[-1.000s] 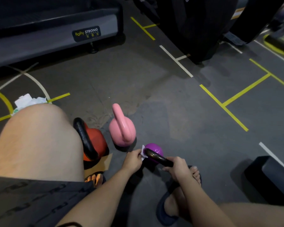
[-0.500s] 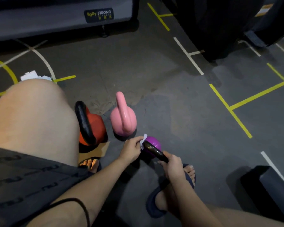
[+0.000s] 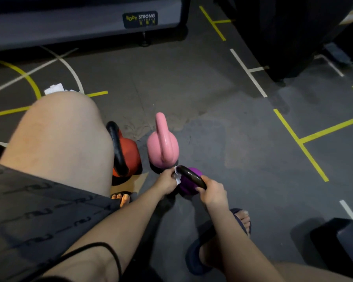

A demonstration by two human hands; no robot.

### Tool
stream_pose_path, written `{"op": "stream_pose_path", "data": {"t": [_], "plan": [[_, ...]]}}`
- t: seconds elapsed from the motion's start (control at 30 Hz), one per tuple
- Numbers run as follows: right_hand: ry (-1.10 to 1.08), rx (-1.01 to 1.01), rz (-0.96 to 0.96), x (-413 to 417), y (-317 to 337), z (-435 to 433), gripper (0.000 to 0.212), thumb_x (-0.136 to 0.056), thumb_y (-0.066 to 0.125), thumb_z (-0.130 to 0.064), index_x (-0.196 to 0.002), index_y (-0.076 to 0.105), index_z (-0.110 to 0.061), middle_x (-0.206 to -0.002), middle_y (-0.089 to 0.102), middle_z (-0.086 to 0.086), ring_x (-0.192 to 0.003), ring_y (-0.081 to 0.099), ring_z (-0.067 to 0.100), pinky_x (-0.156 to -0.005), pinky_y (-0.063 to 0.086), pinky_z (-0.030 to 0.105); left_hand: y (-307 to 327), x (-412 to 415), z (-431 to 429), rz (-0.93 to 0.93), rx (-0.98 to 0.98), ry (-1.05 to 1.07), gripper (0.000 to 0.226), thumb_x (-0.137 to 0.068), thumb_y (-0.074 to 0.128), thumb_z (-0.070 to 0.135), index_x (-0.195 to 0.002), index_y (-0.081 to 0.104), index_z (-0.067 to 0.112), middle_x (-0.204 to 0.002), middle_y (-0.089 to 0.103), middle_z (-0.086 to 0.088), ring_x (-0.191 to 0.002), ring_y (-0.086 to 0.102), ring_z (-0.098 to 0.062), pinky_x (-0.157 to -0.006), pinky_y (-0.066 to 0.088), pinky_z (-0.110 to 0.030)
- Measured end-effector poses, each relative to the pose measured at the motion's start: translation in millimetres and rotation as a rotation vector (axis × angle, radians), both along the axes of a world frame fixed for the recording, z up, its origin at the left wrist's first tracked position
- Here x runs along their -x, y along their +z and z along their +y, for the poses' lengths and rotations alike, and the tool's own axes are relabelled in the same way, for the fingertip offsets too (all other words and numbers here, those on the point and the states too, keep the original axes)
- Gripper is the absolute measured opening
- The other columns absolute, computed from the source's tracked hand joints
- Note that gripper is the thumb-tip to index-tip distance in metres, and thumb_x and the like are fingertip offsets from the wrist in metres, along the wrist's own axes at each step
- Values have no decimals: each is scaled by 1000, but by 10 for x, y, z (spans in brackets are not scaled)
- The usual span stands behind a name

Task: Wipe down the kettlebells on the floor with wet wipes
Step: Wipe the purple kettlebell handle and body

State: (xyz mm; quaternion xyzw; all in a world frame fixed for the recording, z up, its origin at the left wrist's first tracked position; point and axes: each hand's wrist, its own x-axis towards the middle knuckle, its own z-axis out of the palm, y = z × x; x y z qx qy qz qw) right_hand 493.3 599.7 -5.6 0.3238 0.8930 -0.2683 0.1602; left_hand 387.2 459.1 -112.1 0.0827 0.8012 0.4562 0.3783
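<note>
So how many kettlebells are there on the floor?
3: orange kettlebell beside the leg, pink kettlebell right of it, purple kettlebell nearest, in the right hand, the left hand holding a wet wipe to it. The leg may hide more.

On the dark grey, line-marked floor [image 3: 212, 110] stand a glossy pink kettlebell [image 3: 163, 149] and an orange black-handled kettlebell [image 3: 128, 153]. Crumpled white wipes [image 3: 54, 89] lie beyond my knee [image 3: 65, 119].

The purple kettlebell [image 3: 194, 172] and the orange-red kettlebell [image 3: 130, 154] have black handles; the pink kettlebell [image 3: 163, 149] is pink all over. The wet wipe [image 3: 178, 180] is white. The floor [image 3: 212, 119] is dark grey with yellow and white lines, and the shorts [image 3: 39, 210] are dark grey with a faint repeating mark.
</note>
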Motion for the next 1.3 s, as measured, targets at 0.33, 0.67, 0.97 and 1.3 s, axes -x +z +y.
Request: {"op": "stream_pose_path", "data": {"t": [0.33, 0.67, 0.97, 1.3], "plan": [[-125, 163, 116, -333, -17, 98, 26, -85, 74, -14, -108, 73, -26, -86, 72, -2, -86, 66, 17, -75, 42, 17, 646, -109, 148, 182, -92, 46, 53, -83, 43, -8, -115, 75, 20, -111, 76, 2, -105, 66, -9, -90, 41, -6], [-137, 119, 211, -300, -50, -10, 37, -84, 74, -14, -116, 70, -31, -97, 74, -2, -94, 68, 20, -81, 48, 27, 866, -54, 95, 302, -58, -48, 31, -91, 47, 0, -105, 75, 6, -90, 67, 8, -85, 58, -9, -85, 48, -26], [-261, 173, 180, -305, 21, -46, 77, -81, 81, -30, -148, 46, -20, -143, 56, -1, -133, 51, 17, -99, 31, 12, 1004, -129, 140, 689, 47, -623, 52, -102, 45, 9, -153, 38, 13, -163, 29, -2, -154, 16, -17, -120, 13, -22], [-588, 239, 241, -445, 8, -162, 74, -88, 62, -16, -155, 31, -17, -153, 45, 5, -141, 41, 21, -113, 28, 26, 861, -232, 255, 995, 145, -947, 50, -78, 71, 3, -127, 65, 5, -117, 69, -8, -115, 64, -33, -107, 46, -49]]}}
